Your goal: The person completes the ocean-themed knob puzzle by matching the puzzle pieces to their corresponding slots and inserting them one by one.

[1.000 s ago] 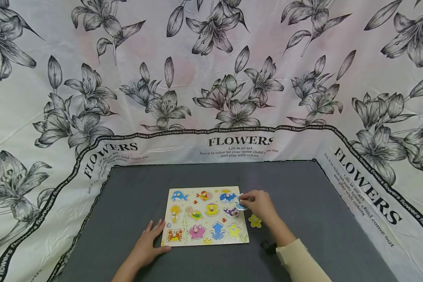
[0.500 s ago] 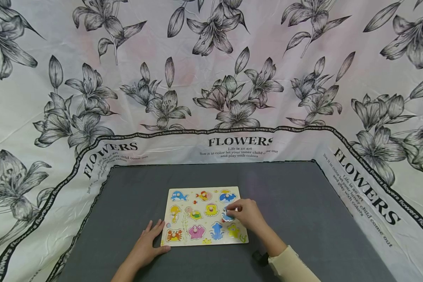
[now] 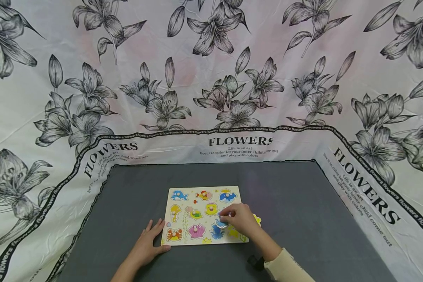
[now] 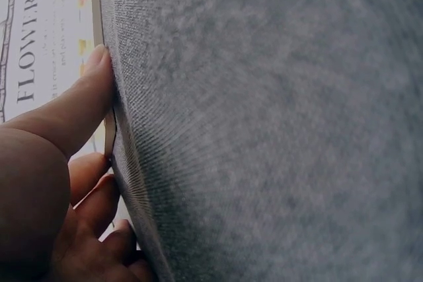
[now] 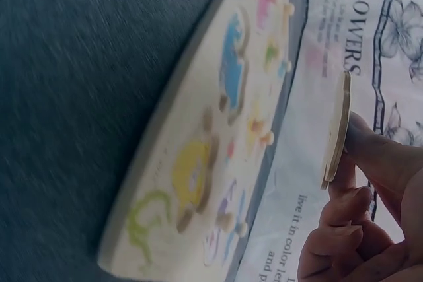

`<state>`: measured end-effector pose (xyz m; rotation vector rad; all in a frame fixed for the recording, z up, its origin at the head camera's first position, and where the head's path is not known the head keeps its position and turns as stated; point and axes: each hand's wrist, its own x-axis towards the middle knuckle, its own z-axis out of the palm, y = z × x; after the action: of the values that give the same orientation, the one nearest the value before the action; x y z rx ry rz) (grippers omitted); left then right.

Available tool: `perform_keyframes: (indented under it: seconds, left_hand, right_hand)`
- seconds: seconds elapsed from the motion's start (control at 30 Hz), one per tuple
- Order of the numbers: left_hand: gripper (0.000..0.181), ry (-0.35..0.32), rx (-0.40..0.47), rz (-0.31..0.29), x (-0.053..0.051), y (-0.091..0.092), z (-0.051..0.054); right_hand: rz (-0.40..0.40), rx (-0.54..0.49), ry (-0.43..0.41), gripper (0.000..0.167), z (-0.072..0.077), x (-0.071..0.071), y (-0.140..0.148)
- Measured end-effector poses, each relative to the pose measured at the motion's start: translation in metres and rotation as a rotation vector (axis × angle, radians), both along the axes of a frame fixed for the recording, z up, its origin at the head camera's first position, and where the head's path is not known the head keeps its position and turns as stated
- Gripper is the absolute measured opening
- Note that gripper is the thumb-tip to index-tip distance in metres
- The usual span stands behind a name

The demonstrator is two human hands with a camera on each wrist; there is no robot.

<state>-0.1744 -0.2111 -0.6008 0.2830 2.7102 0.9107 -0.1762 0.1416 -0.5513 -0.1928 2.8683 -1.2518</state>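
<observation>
A wooden peg puzzle board (image 3: pixel 182 241) with colourful sea animals lies on the grey table. My right hand (image 3: pixel 241 220) pinches a blue puzzle piece (image 3: pixel 221 224) over the board's right half, just above the blue squid-shaped recess (image 3: pixel 217 233). In the right wrist view that puzzle piece (image 5: pixel 337 130) appears edge-on between thumb and fingers, raised off the board. My left hand (image 3: pixel 148 241) rests at the board's near left corner, fingers spread along the left side and thumb at the front edge. A yellow star piece (image 3: pixel 257 219) lies right of the board, mostly hidden behind my right hand.
Several knobbed pieces sit in their recesses, among them an orange crab (image 3: pixel 174 235) and a pink shell (image 3: pixel 196 231). The star-shaped recess (image 5: pixel 192 173) shows bare yellow. A flower-printed cloth (image 3: pixel 239 147) borders the grey table (image 3: pixel 144 180) at the back and sides.
My right hand has carried the blue puzzle piece leftward and toward me, from the board's right edge to above the squid recess. The left hand stays at its corner.
</observation>
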Motion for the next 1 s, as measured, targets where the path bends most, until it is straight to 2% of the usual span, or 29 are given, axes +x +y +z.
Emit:
perform_keyframes:
  seconds: [0.4,0.57,0.77,1.0]
  left_hand:
    - [0.097,0.004,-0.009,0.007,0.0,0.001,0.001]
    - [0.097,-0.009,-0.01,0.013,-0.001,0.001,-0.001]
    - [0.097,-0.009,-0.008,0.005,0.0,0.0,-0.001]
    - [0.096,-0.005,-0.008,0.009,0.001,0.001,0.0]
  right_hand:
    - [0.092,0.041,-0.04,0.01,-0.02,0.004,-0.015]
    - [0.097,0.053,-0.061,0.01,-0.026,0.004,-0.018]
    - [0.101,0.063,-0.046,0.007,-0.033,0.005,-0.019]
    - [0.107,0.072,-0.07,0.006,-0.034,0.003,-0.02]
